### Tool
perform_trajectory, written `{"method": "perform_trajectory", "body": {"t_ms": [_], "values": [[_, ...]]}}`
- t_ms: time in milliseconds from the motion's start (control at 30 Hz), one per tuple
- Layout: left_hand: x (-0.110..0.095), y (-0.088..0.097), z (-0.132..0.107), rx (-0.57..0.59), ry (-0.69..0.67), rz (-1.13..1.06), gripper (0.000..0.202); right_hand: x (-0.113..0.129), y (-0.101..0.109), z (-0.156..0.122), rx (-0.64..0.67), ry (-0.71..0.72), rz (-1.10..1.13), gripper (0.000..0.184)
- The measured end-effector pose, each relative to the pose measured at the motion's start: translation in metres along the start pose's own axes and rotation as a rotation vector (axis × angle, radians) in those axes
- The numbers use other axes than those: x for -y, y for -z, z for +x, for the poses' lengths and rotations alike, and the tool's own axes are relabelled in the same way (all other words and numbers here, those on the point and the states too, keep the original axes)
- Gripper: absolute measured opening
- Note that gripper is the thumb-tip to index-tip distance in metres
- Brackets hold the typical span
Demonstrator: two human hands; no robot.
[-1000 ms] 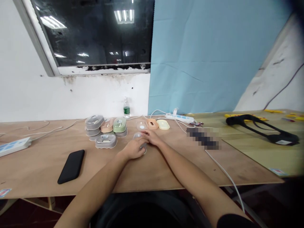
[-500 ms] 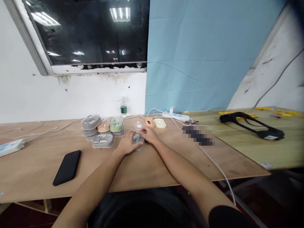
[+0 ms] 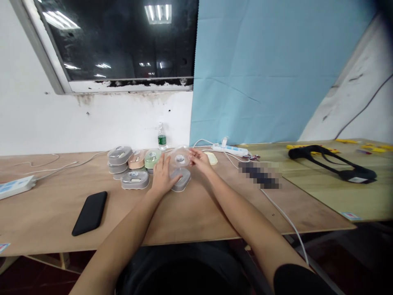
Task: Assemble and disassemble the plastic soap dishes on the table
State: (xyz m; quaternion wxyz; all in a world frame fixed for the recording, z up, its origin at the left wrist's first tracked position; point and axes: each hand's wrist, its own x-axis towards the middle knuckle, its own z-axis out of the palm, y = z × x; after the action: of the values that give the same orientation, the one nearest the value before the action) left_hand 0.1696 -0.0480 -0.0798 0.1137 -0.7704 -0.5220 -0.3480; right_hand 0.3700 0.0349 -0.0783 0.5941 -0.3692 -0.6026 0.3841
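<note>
1. My left forearm angles forward and inward.
2. My left hand is spread, fingers forward, thumb stretched rightward.
3. My right forearm reaches forward and leftward.
4. My right hand points inward, fingers and thumb pinching.

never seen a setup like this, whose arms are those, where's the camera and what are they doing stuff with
There's no machine here: these are a person's own bare hands. The camera is worn on that person's head, looking forward and down, so the arms reach in from the bottom edge.

The right hand holds a clear lid by its edge. The left hand is open beside a gray box; whether its thumb touches the box is hard to tell.

Also on the table are more gray boxes, an orange box, a green box, a yellow piece, a bottle and what looks like a phone.
</note>
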Motion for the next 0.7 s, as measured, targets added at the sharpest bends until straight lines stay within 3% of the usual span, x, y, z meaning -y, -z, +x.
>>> {"method": "perform_trajectory", "body": {"t_ms": [100,200,400,567,700], "values": [[0.003,-0.007,-0.001,0.029,0.028,-0.024,0.086,-0.008,0.013,0.014,-0.06,0.114,-0.212,0.029],[0.005,-0.017,-0.004,0.142,0.041,-0.035,0.081,-0.021,0.017,0.024,-0.009,0.241,-0.585,0.013],[0.003,-0.022,-0.009,0.346,0.068,-0.068,0.078,-0.04,0.007,0.034,0.165,0.36,-0.982,0.025],[0.003,-0.02,-0.009,0.426,0.102,-0.074,0.077,-0.044,0.004,0.033,0.284,0.368,-1.121,0.027],[0.003,-0.021,-0.009,0.458,0.119,-0.088,0.08,-0.054,0.007,0.024,0.299,0.36,-1.164,0.029]]}}
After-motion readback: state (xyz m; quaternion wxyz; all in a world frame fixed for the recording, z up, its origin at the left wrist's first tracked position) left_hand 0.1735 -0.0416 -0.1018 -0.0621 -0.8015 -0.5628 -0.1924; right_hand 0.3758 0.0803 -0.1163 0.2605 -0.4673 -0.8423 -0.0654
